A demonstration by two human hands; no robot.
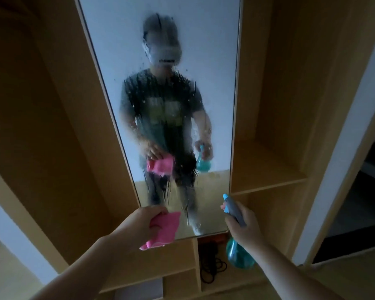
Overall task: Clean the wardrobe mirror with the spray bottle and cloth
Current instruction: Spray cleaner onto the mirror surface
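Ahead of both your hands stands the wardrobe mirror, wet with running droplets. Your left hand pinches the pink cloth ready to wipe; your right hand grips the spray bottle, nozzle toward the glass.

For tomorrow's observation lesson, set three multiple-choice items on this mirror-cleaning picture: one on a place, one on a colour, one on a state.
1. Where is the spray bottle?
A. On a shelf
B. In the right hand
C. On the floor

2. What colour is the cloth in the left hand?
A. Pink
B. White
C. Yellow

3. What state is the mirror in?
A. Dry and clear
C. Cracked
B. Wet with droplets and runs

Answers: 1 B, the right hand grips the bottle's neck near the mirror's lower corner. 2 A, the folded cloth is bright pink. 3 B, drops and streaks run down the middle of the glass.
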